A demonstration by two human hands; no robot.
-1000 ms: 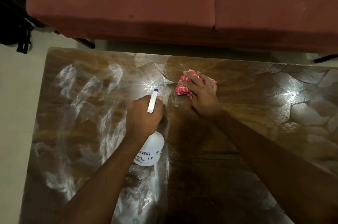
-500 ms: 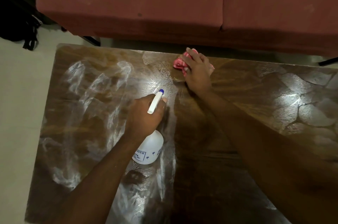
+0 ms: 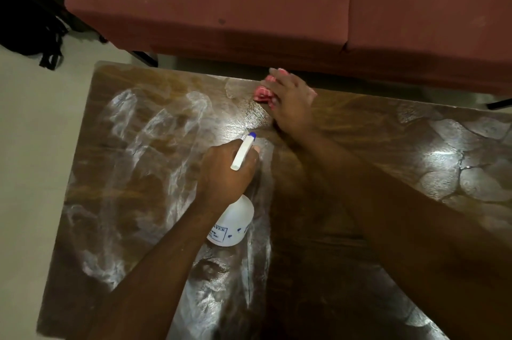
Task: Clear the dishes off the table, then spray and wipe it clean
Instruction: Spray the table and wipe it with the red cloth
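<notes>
Now the left hand grips the bottle at its neck, fingers curled round the trigger head. The bottle's long axis runs away from the person, with the white body nearest and the blue nozzle tip pointing far-right toward the cloth. That red cloth sits at the counter's far edge (just before the sofa), pressed under the right hand, whose fingers lie fairly flat. White streaks cover the counter's left half. A black bag lies on the floor.

The left hand grips a white spray bottle over the smeared wooden counter; the right hand presses a red cloth at its far edge.
</notes>
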